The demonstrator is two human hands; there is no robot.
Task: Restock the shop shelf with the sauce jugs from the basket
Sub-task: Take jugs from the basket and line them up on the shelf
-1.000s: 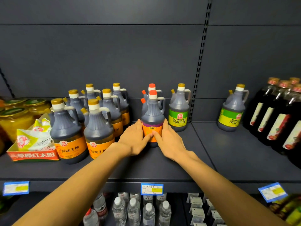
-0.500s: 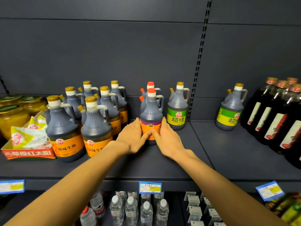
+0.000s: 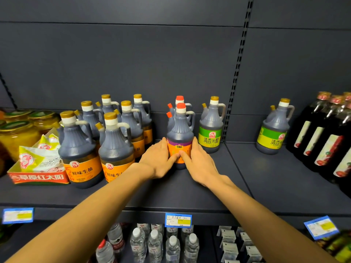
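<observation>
Both hands — left hand (image 3: 157, 160) and right hand (image 3: 199, 162) — cup the red-capped jug (image 3: 180, 137) standing on the shelf (image 3: 190, 188), fingers (image 3: 175, 158) curved round its label, so this jug looks placed — beyond them another stands behind it; the basket is out of view, so what's left I cannot tell.

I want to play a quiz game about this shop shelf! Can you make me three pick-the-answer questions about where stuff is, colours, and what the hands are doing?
1. Where is the green-labelled dark jug nearest the hands?
A right of the red-capped dark sauce jug
B on the lower shelf
C inside the red cardboard box

2. How many red-capped jugs?
A five
B two
C none

3. What are both hands doing?
A hanging free
B holding water bottles
C holding the front red-capped jug

Answers: 1 A, it stands just right; 2 B, one behind another; 3 C, left hand and right hand wrap it.
</observation>
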